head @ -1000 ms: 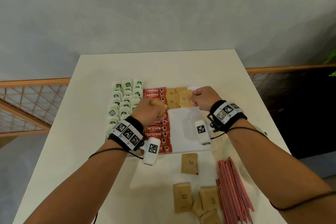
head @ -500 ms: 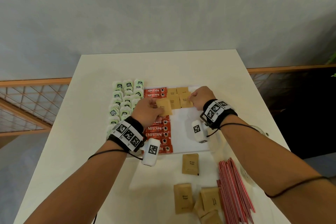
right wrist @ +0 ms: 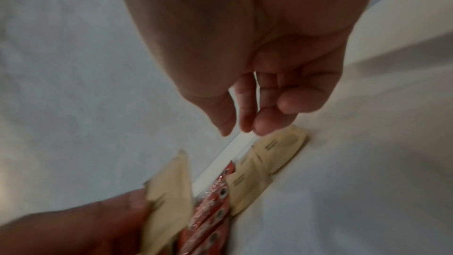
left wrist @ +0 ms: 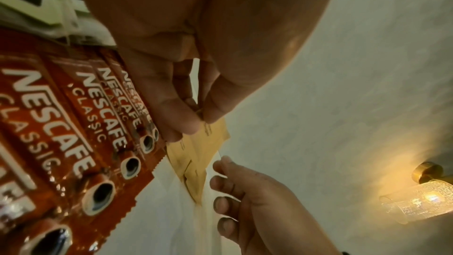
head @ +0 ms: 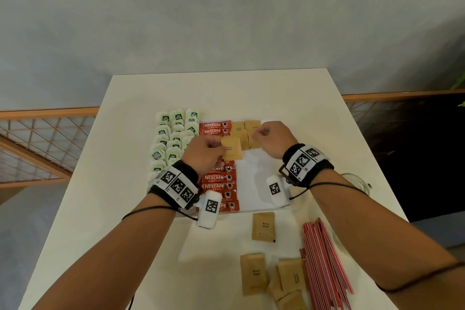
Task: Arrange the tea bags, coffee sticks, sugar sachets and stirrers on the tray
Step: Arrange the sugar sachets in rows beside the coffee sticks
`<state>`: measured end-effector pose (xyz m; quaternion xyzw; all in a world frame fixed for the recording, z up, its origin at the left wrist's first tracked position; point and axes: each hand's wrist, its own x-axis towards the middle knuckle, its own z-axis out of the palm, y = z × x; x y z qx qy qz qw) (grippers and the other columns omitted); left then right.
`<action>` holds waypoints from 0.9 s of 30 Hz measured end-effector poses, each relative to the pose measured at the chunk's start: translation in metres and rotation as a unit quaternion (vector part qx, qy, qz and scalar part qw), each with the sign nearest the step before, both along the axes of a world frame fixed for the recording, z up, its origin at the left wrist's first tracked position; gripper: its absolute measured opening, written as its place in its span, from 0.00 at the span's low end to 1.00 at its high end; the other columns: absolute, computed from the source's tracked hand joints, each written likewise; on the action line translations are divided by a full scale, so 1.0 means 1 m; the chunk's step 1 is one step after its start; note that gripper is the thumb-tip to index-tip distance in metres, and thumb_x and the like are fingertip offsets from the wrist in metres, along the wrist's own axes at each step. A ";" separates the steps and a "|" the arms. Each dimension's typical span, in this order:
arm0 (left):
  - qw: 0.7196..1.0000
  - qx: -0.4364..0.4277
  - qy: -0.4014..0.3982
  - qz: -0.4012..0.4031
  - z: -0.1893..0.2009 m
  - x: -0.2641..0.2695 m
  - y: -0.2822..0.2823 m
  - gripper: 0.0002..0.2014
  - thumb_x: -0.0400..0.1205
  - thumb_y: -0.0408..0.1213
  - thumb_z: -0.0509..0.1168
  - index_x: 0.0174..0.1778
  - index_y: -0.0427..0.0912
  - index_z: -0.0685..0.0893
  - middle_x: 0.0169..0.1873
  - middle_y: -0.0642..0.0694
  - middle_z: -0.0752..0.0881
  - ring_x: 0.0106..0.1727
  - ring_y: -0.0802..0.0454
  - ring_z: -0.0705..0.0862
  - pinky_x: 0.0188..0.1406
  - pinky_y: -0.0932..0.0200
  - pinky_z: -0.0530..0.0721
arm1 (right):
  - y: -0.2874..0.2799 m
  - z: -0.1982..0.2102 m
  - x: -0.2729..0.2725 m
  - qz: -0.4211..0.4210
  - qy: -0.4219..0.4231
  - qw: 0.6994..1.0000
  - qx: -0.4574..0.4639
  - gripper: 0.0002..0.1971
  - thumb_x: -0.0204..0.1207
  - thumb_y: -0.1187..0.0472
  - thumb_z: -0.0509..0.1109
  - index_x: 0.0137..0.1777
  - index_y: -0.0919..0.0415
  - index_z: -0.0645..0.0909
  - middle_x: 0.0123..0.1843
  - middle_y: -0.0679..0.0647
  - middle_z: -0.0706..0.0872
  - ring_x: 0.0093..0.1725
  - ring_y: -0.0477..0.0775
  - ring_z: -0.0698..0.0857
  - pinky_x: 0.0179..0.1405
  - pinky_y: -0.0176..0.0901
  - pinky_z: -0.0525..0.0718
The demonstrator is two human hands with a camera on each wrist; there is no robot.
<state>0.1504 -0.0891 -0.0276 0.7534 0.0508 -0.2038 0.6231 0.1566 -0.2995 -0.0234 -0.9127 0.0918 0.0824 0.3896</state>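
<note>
My left hand pinches a brown sugar sachet by its left edge, just over the right ends of the red Nescafe coffee sticks on the white tray. In the left wrist view, thumb and fingers pinch this sachet. My right hand hovers over the brown sachets laid at the tray's far end. Its fingers hang loosely curled just above those sachets and hold nothing. Green tea bags fill the tray's left side.
Several loose brown sachets lie on the white table in front of the tray, with more near the front edge. A bundle of red stirrers lies at the front right. A clear glass stands right of the tray.
My left hand has brought its sachet out to the right, flat beside the laid sachets. My right hand let go of the sachet it was setting down and shifted slightly left.
</note>
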 end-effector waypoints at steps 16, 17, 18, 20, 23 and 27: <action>0.997 0.038 -0.044 -0.040 0.005 -0.006 -0.006 0.07 0.83 0.28 0.70 0.55 0.40 0.88 0.36 0.44 0.86 0.36 0.49 0.85 0.31 0.61 0.87 | 0.013 -0.008 -0.025 0.075 0.007 0.992 0.099 0.15 0.85 0.58 0.70 0.34 0.52 0.82 0.27 0.49 0.83 0.26 0.40 0.83 0.36 0.35 0.75; 0.998 0.037 -0.041 -0.035 0.005 -0.006 -0.006 0.08 0.83 0.28 0.71 0.56 0.39 0.87 0.36 0.44 0.87 0.36 0.49 0.86 0.31 0.62 0.87 | 0.012 -0.008 -0.024 0.073 0.008 0.993 0.097 0.16 0.85 0.58 0.70 0.33 0.52 0.81 0.27 0.48 0.82 0.25 0.40 0.82 0.35 0.35 0.74; 0.998 0.040 -0.040 -0.029 0.005 -0.005 -0.005 0.09 0.82 0.29 0.71 0.58 0.40 0.86 0.37 0.44 0.87 0.36 0.51 0.87 0.30 0.63 0.87 | 0.011 -0.007 -0.023 0.070 0.009 0.993 0.092 0.17 0.85 0.59 0.69 0.32 0.52 0.79 0.26 0.48 0.81 0.25 0.39 0.81 0.34 0.36 0.74; 0.996 0.065 -0.050 -0.024 0.003 -0.006 -0.002 0.10 0.82 0.31 0.71 0.59 0.42 0.86 0.38 0.46 0.88 0.35 0.55 0.88 0.31 0.62 0.86 | 0.008 -0.009 -0.020 0.062 0.013 0.995 0.082 0.18 0.85 0.60 0.69 0.31 0.59 0.79 0.27 0.49 0.79 0.23 0.38 0.80 0.36 0.39 0.76; 0.989 0.112 -0.094 -0.033 0.000 -0.009 0.006 0.08 0.82 0.34 0.71 0.56 0.44 0.86 0.34 0.46 0.86 0.32 0.56 0.86 0.32 0.61 0.83 | 0.006 -0.015 -0.017 0.044 0.029 0.996 0.074 0.17 0.85 0.60 0.69 0.45 0.77 0.83 0.37 0.60 0.84 0.25 0.44 0.81 0.42 0.44 0.81; 0.970 0.174 -0.152 -0.080 -0.001 -0.021 0.018 0.05 0.82 0.38 0.71 0.53 0.47 0.87 0.34 0.46 0.83 0.32 0.53 0.81 0.34 0.59 0.82 | 0.007 -0.026 -0.015 0.034 0.044 0.998 0.042 0.17 0.84 0.59 0.70 0.44 0.76 0.86 0.34 0.59 0.83 0.32 0.53 0.80 0.43 0.45 0.82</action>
